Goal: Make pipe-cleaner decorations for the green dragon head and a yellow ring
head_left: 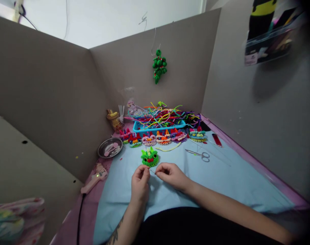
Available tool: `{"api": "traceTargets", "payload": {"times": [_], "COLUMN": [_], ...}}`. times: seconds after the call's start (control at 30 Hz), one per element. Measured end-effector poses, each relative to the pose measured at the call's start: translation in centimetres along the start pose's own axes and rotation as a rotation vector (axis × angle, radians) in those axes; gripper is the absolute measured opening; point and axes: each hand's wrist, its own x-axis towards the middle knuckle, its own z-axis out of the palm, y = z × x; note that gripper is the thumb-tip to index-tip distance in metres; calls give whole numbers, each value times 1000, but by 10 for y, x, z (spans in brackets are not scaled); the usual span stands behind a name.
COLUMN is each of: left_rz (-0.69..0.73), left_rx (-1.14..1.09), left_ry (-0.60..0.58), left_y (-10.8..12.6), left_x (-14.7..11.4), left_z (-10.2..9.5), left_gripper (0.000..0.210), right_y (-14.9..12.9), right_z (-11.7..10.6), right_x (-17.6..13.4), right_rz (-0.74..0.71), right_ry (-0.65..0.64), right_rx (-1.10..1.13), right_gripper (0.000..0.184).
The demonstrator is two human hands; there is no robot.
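Between my fingertips runs a short, thin, pale strand that looks like twisted wire or a string of tiny beads; its exact kind is too small to tell. My left hand pinches one end and my right hand pinches the other. Just beyond them sits a green pipe-cleaner animal head with dark eyes and a red nose. A pale yellow pipe cleaner lies behind it. To the right rest scissors with silver blades.
Several colourful pipe-cleaner heads line up before a blue tray heaped with pipe cleaners. At left are a metal dish and a pink glue gun with its cord. Grey panels enclose the table.
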Motion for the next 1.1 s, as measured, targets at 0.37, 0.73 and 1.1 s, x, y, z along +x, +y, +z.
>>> {"api": "traceTargets", "payload": {"times": [0.37,0.73,1.1], "left_rz": [39,209,94], "left_rx": [160,184,125], "left_ry": [-57,-8,47], "left_y": [9,14,11], "left_x": [-3,-5,-1], "left_z": [1,4,1], "left_gripper": [21,19,25], "right_y": [4,-2,1], "right_z": [0,2,-1], "right_x": [-1,-2,0], "right_rz": [-37,-144,-6], "right_ry": [0,-20,-5], "right_rx": [-35,-223,-47], "right_gripper": [12,11,12]}}
